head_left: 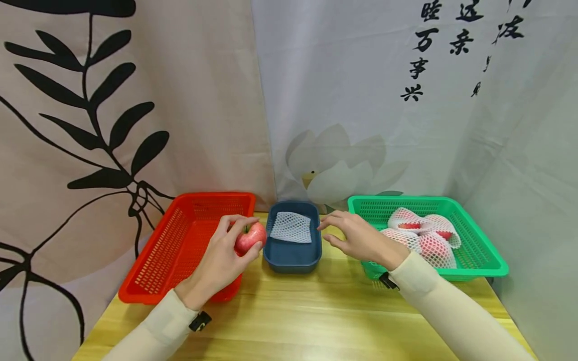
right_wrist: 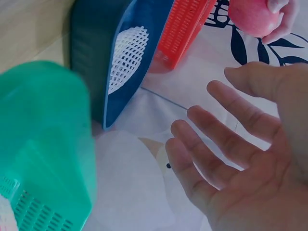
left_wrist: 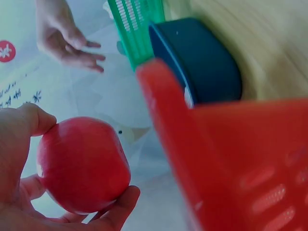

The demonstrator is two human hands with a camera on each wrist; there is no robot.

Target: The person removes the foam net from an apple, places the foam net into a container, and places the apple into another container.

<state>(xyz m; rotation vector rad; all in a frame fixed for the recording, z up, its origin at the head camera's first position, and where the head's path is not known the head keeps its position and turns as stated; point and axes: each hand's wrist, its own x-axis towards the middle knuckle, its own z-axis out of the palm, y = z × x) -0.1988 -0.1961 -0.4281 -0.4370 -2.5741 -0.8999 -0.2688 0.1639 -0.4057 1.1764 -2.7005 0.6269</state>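
Note:
My left hand (head_left: 226, 250) grips a red apple (head_left: 251, 238) between thumb and fingers, above the right side of the red basket (head_left: 149, 271). In the left wrist view the bare apple (left_wrist: 84, 163) shows no net around it. A white foam net (head_left: 291, 227) lies flat inside the dark blue tray (head_left: 293, 267) in the middle. My right hand (head_left: 358, 235) hovers between that tray and the green basket (head_left: 478, 271), holding nothing. Its fingers (right_wrist: 231, 125) are spread and slightly bent in the right wrist view.
Several apples in white foam nets (head_left: 435, 248) sit in the green basket at the right. All three containers stand along the back of the wooden table (head_left: 316, 316), against a printed cloth (head_left: 207, 100). More cloth hangs along the right side.

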